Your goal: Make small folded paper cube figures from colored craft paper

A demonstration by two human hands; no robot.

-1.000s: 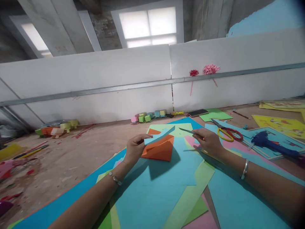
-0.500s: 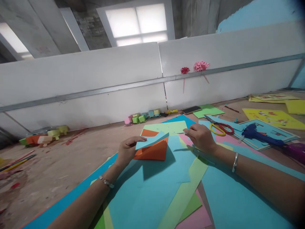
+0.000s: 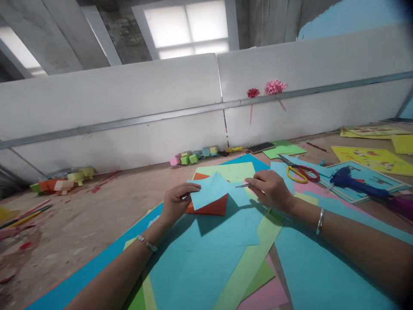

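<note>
Pinched at its left edge by my left hand (image 3: 177,199) is a small light-blue piece of paper (image 3: 208,191), its upper edge creased. Directly below it lies folded orange paper (image 3: 217,206), partly covered. To the right, my right hand (image 3: 272,189) is closed on a thin pointed metal tool (image 3: 241,185), whose tip points left at the light-blue piece with a small gap between. The fingers hide the tool's rear, so its exact kind is unclear. Large light-blue sheets (image 3: 206,262) lie beneath both hands, over green and pink paper.
Red-and-yellow-handled scissors (image 3: 298,172) and a blue glue gun (image 3: 358,183) lie to the right. A phone (image 3: 261,147) rests at the back beside green paper (image 3: 285,148). Small paper cubes (image 3: 193,158) line the white partition (image 3: 180,142). Pencils (image 3: 26,217) lie far left.
The light-blue piece has turned its broad face toward me and covers more of the orange paper. The metal tool now shows clearly, pointing left. My view has shifted slightly.
</note>
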